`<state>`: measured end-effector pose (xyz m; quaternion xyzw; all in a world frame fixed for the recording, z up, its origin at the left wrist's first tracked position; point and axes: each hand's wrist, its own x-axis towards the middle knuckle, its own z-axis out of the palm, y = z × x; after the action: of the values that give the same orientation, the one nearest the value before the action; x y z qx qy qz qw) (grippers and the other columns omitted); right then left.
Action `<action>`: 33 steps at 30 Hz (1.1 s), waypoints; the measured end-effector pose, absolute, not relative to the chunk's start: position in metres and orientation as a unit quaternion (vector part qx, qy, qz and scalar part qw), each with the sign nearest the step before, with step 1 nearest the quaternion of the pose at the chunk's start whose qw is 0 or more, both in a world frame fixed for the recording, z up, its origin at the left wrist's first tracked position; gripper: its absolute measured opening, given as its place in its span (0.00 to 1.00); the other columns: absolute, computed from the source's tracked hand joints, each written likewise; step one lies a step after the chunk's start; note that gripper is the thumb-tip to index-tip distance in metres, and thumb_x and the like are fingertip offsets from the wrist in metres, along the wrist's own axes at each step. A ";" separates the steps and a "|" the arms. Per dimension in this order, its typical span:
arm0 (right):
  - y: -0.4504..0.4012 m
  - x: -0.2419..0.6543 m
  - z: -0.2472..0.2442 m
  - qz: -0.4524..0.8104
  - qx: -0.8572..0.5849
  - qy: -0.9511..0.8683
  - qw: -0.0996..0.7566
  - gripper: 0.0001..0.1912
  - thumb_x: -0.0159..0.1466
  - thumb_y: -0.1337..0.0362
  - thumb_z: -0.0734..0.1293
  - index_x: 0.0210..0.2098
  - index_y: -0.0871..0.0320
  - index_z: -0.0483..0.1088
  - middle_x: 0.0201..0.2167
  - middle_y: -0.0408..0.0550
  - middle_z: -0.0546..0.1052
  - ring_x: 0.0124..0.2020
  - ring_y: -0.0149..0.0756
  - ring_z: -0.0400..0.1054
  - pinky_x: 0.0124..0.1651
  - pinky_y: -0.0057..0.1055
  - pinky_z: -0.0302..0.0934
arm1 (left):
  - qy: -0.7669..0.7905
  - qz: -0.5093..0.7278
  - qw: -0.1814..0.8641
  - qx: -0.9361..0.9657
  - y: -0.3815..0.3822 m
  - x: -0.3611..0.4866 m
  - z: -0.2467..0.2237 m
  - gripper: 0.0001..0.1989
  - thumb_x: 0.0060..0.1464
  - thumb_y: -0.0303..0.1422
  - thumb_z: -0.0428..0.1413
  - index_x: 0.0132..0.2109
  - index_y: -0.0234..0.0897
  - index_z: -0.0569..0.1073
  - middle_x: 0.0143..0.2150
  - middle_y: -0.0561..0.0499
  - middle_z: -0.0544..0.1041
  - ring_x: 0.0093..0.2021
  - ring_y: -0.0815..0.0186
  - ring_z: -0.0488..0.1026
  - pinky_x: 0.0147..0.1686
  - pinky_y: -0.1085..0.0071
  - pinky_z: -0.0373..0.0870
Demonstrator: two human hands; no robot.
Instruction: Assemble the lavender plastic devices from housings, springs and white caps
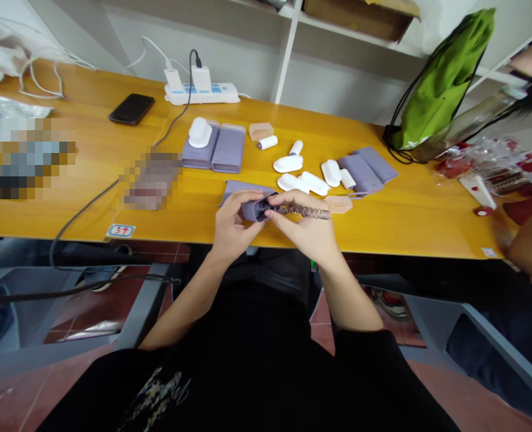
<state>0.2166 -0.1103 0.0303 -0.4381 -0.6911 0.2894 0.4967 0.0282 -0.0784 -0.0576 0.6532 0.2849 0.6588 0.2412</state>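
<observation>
My left hand grips a small lilac plastic body with a dark opening, just above the front edge of the orange table. My right hand pinches a long dark coil spring at the opening; the spring sticks out to the right over my fingers. A flat lilac piece lies just behind my hands. Further back lie white oval caps, ribbed white parts, small white rollers and two lilac cases.
More lilac cases lie at the right. A power strip with chargers and a black phone sit at the back. A green bag leans at the far right, beside clear packets. Another person's arm rests at the right edge.
</observation>
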 end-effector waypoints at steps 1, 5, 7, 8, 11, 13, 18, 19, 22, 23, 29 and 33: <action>-0.110 0.217 0.031 0.299 -0.440 -0.686 0.496 0.06 0.71 0.63 0.82 0.48 0.50 0.88 0.50 0.48 0.94 0.52 0.46 0.90 0.65 0.49 0.85 | 0.287 0.659 0.241 0.652 -0.078 0.028 -0.058 0.20 0.67 0.29 0.74 0.62 0.45 0.85 0.62 0.44 0.90 0.64 0.52 0.89 0.68 0.49 0.87; -0.110 0.218 0.033 0.346 -0.437 -0.669 0.492 0.07 0.70 0.61 0.83 0.48 0.50 0.87 0.51 0.49 0.94 0.54 0.46 0.90 0.66 0.51 0.85 | 0.270 0.670 0.263 0.640 -0.076 0.029 -0.060 0.20 0.66 0.31 0.75 0.62 0.45 0.85 0.61 0.44 0.90 0.63 0.53 0.90 0.67 0.51 0.88; -0.109 0.218 0.033 0.366 -0.433 -0.663 0.490 0.08 0.70 0.60 0.83 0.48 0.51 0.87 0.51 0.49 0.94 0.53 0.46 0.90 0.64 0.49 0.86 | 0.258 0.677 0.272 0.633 -0.074 0.030 -0.060 0.20 0.66 0.31 0.77 0.62 0.45 0.85 0.61 0.44 0.90 0.63 0.53 0.90 0.67 0.53 0.88; -0.109 0.218 0.033 0.368 -0.433 -0.661 0.490 0.08 0.70 0.60 0.83 0.48 0.51 0.87 0.50 0.49 0.94 0.52 0.45 0.90 0.63 0.48 0.86 | 0.257 0.678 0.275 0.631 -0.074 0.030 -0.060 0.20 0.66 0.32 0.77 0.62 0.44 0.85 0.61 0.44 0.90 0.63 0.53 0.90 0.67 0.53 0.88; -0.108 0.218 0.032 0.344 -0.439 -0.665 0.497 0.07 0.70 0.62 0.82 0.47 0.52 0.87 0.50 0.49 0.94 0.51 0.45 0.90 0.62 0.47 0.86 | 0.263 0.679 0.277 0.627 -0.075 0.031 -0.059 0.20 0.67 0.33 0.78 0.62 0.44 0.85 0.61 0.43 0.90 0.63 0.53 0.90 0.67 0.53 0.88; -0.108 0.218 0.032 0.319 -0.437 -0.676 0.501 0.06 0.71 0.63 0.82 0.47 0.51 0.87 0.50 0.49 0.94 0.52 0.45 0.90 0.63 0.48 0.85 | 0.269 0.673 0.277 0.631 -0.076 0.030 -0.059 0.20 0.67 0.32 0.77 0.62 0.44 0.85 0.62 0.43 0.90 0.64 0.53 0.90 0.67 0.52 0.88; -0.107 0.219 0.028 0.302 -0.428 -0.692 0.496 0.05 0.72 0.64 0.81 0.48 0.50 0.87 0.51 0.48 0.94 0.52 0.45 0.90 0.64 0.47 0.85 | 0.280 0.664 0.256 0.644 -0.077 0.030 -0.060 0.20 0.67 0.30 0.75 0.63 0.44 0.85 0.62 0.44 0.90 0.64 0.53 0.89 0.67 0.51 0.88; -0.106 0.219 0.027 0.294 -0.430 -0.696 0.494 0.06 0.73 0.64 0.80 0.49 0.50 0.87 0.51 0.48 0.93 0.53 0.45 0.90 0.64 0.48 0.84 | 0.281 0.664 0.253 0.645 -0.076 0.030 -0.060 0.20 0.67 0.30 0.75 0.63 0.44 0.85 0.62 0.44 0.90 0.64 0.53 0.89 0.67 0.51 0.89; -0.106 0.220 0.024 0.262 -0.443 -0.705 0.488 0.06 0.74 0.64 0.80 0.50 0.49 0.87 0.52 0.47 0.93 0.54 0.46 0.90 0.65 0.50 0.83 | 0.286 0.661 0.243 0.650 -0.076 0.030 -0.060 0.21 0.66 0.28 0.75 0.63 0.45 0.84 0.62 0.44 0.90 0.64 0.53 0.89 0.67 0.51 0.88; -0.107 0.220 0.023 0.253 -0.446 -0.707 0.486 0.06 0.74 0.63 0.79 0.50 0.49 0.87 0.52 0.47 0.93 0.54 0.47 0.90 0.66 0.50 0.83 | 0.289 0.659 0.237 0.653 -0.076 0.029 -0.060 0.22 0.66 0.28 0.74 0.63 0.45 0.84 0.62 0.44 0.90 0.65 0.53 0.89 0.67 0.51 0.88; -0.110 0.216 0.026 0.202 -0.457 -0.728 0.470 0.05 0.75 0.64 0.78 0.50 0.49 0.86 0.51 0.47 0.93 0.52 0.47 0.89 0.64 0.50 0.84 | 0.291 0.655 0.227 0.659 -0.078 0.029 -0.060 0.24 0.65 0.24 0.72 0.64 0.46 0.83 0.63 0.45 0.89 0.65 0.52 0.89 0.69 0.50 0.87; -0.109 0.211 0.026 0.180 -0.468 -0.735 0.457 0.05 0.75 0.64 0.77 0.50 0.49 0.84 0.50 0.47 0.92 0.50 0.45 0.88 0.61 0.48 0.84 | 0.293 0.656 0.227 0.658 -0.078 0.030 -0.062 0.26 0.64 0.23 0.71 0.65 0.46 0.83 0.64 0.45 0.89 0.66 0.52 0.88 0.70 0.48 0.86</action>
<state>0.2115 -0.1093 0.0261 -0.4682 -0.7345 0.1805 0.4568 0.0296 -0.0775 -0.0621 0.6576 0.2934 0.6558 0.2268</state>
